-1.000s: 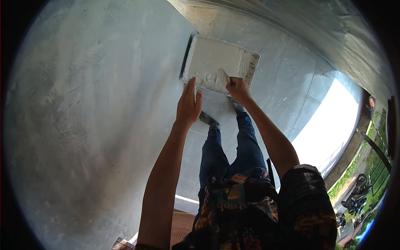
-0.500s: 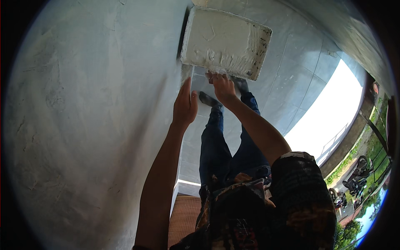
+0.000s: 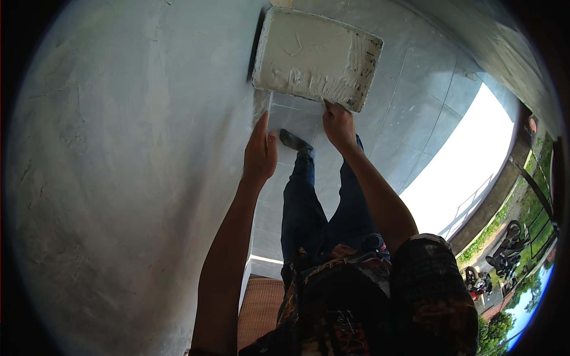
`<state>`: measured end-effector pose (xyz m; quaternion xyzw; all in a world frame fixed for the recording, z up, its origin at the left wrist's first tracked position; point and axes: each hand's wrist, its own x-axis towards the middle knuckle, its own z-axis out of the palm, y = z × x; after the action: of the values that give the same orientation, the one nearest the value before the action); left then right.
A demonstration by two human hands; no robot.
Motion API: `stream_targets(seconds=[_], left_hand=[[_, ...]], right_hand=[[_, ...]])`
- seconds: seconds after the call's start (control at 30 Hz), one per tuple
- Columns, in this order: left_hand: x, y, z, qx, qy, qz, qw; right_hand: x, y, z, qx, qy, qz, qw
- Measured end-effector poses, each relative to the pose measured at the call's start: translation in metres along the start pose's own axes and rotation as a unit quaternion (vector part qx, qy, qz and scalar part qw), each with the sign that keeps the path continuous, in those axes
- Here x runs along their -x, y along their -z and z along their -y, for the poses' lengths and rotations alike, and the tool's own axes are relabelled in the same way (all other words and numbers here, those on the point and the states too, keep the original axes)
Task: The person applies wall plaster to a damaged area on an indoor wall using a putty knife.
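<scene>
White wet plaster loads the flat board (image 3: 314, 56), likely heavy and slippery, which the right hand (image 3: 338, 124) pinches at its near edge while the left hand (image 3: 260, 155) lies flat-fingered on the wall (image 3: 119, 148).

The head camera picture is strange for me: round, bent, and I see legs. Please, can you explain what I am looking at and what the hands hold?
The camera is worn on a person's head and looks down, and its wide lens bends straight edges and darkens the corners. No machine is here, only a person's two bare hands. The left hand lies flat against the grey plastered wall. The right hand grips the lower edge of a flat rectangular board coated with whitish plaster. Below are the person's own legs in blue jeans and a dark shoe, over a grey tiled floor. At the right edge, outdoors, there is greenery.
</scene>
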<state>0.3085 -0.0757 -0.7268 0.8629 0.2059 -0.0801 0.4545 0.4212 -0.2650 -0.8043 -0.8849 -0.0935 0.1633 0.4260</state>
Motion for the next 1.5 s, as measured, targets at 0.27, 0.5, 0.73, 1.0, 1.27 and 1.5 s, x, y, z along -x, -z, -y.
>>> stream_targets(seconds=[0.27, 0.5, 0.73, 1.0, 1.27, 1.5], left_hand=[[0.000, -0.012, -0.001, -0.019, 0.020, 0.022, 0.999], [0.000, -0.014, -0.003, 0.002, 0.031, 0.036, 0.999], [0.001, -0.011, 0.003, 0.005, 0.019, 0.026, 0.999], [-0.004, -0.023, 0.003, 0.001, -0.005, 0.024, 1.000], [0.006, -0.022, 0.004, 0.002, 0.003, 0.024, 1.000], [0.012, -0.014, 0.012, -0.008, 0.031, 0.030, 0.999]], right_hand=[[-0.005, -0.040, -0.025, 0.279, 0.050, 0.119, 0.951], [0.016, -0.041, -0.019, 0.289, 0.096, 0.126, 0.944], [0.023, -0.005, 0.003, 0.112, -0.033, 0.257, 0.959], [0.010, -0.015, -0.078, -0.621, -0.460, 0.013, 0.635], [0.090, -0.023, -0.069, -0.455, -0.550, 0.046, 0.699], [0.014, 0.067, -0.035, 0.073, 0.054, 0.127, 0.988]])
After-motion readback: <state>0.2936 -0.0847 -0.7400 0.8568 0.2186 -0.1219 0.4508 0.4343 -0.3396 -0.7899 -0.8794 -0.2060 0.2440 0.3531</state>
